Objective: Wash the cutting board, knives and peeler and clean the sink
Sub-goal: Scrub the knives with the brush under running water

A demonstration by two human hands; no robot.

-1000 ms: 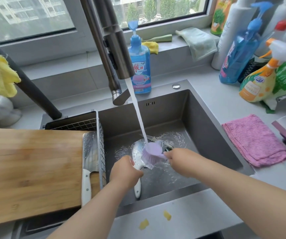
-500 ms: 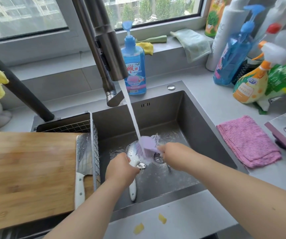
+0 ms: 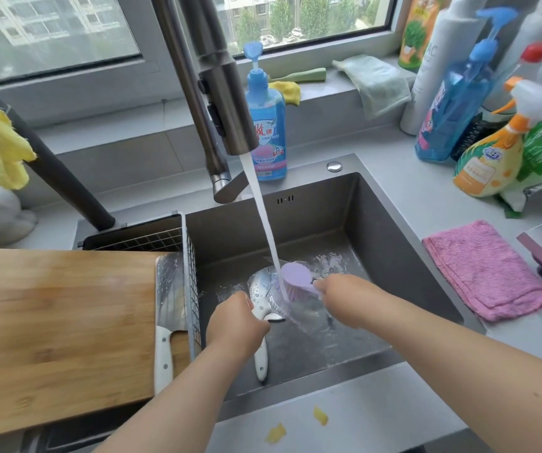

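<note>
In the steel sink [image 3: 403, 250] my left hand [image 3: 235, 323] grips a white-handled knife [image 3: 260, 295] by the handle, blade pointing away under the running tap [image 3: 227, 103]. My right hand [image 3: 344, 297] holds a purple brush [image 3: 295, 277], its bristles against the blade, and the water stream lands on the brush. A wooden cutting board [image 3: 57, 331] lies across the sink's left side. A cleaver [image 3: 169, 308] with a white handle rests on the board's right edge. I cannot make out a peeler.
A wire rack [image 3: 191, 273] stands between board and basin. Blue dish soap [image 3: 268, 125] stands behind the sink, spray bottles [image 3: 491, 152] at the far right. A pink cloth [image 3: 482, 269] lies on the right counter. Yellow scraps [image 3: 320, 416] lie on the front ledge.
The purple brush has shifted slightly back and forth along the blade under the stream. My left hand keeps its grip on the knife handle.
</note>
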